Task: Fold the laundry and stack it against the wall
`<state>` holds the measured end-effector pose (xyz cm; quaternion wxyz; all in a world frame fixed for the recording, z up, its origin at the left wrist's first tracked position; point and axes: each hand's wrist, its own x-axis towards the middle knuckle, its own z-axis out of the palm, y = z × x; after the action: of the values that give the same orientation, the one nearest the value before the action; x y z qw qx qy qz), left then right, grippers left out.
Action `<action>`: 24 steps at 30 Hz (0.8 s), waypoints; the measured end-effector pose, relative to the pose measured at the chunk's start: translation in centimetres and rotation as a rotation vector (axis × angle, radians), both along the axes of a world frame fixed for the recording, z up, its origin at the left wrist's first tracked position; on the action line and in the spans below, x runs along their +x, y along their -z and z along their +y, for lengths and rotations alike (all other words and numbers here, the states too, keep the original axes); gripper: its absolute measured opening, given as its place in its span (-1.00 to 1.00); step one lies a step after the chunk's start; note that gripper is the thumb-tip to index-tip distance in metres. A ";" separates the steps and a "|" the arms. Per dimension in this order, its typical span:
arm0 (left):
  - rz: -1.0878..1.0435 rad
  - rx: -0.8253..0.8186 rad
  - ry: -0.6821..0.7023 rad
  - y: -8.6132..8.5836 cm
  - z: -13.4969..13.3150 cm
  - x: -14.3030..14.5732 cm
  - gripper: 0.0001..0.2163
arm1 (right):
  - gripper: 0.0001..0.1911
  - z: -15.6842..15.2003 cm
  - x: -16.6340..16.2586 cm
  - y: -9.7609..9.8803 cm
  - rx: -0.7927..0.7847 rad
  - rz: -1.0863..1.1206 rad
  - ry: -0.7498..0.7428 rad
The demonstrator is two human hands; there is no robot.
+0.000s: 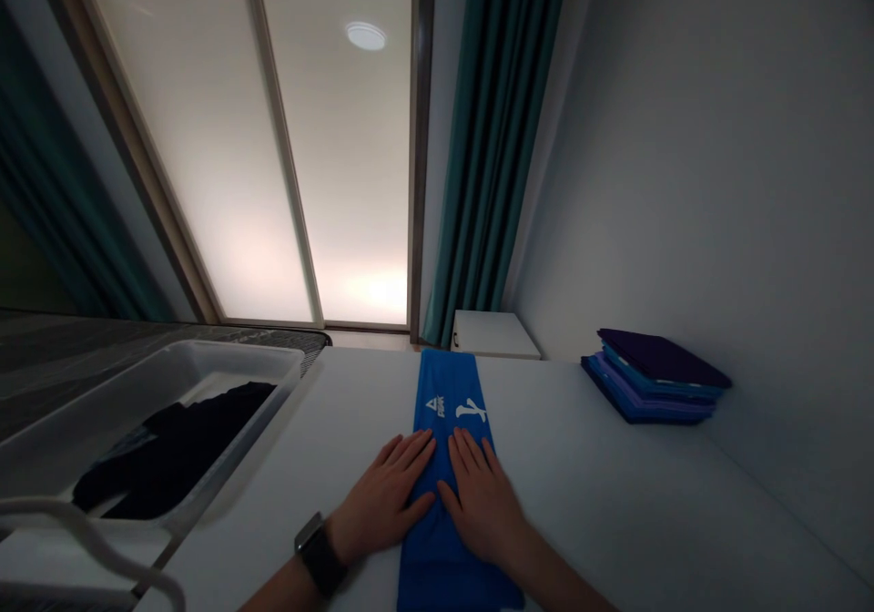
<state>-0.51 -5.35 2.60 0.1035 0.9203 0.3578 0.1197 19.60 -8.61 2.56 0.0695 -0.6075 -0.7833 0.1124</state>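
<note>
A blue garment [447, 380], folded into a long narrow strip with white printed logos, lies lengthwise on the white table [539, 430]. My left hand [391, 498] rests flat on its left side, fingers stretched out; a dark watch is on that wrist. On the strip's right side lies my right hand [482, 503], also flat, its fingers extended. Both hands press on the cloth without gripping it, and the two thumbs are close together over its middle. The near end of the strip runs to the bottom edge of the view.
A stack of folded garments [655, 380] in purple and blue sits at the right, near the wall. At the left, a translucent plastic bin [290, 377] holds dark clothing [177, 448]. A pale curved bar [96, 539] is at lower left. Beyond the table stands a white cabinet [495, 331].
</note>
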 end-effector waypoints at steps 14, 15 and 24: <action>0.001 0.080 0.014 0.8 2.0 0.4 -0.44 | -0.28 2.3 0.6 0.0 0.031 -0.015 -0.041; 0.003 0.072 0.020 0.6 2.5 0.5 -0.44 | -0.28 2.8 0.7 0.0 0.033 -0.019 -0.039; 0.043 0.042 -0.028 -0.2 6.0 1.1 -0.45 | -0.28 6.3 1.2 -0.3 0.040 -0.051 -0.013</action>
<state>0.62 0.65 2.79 0.0747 0.9195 0.3703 0.1087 20.77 -2.29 2.83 0.0609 -0.6035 -0.7909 0.0817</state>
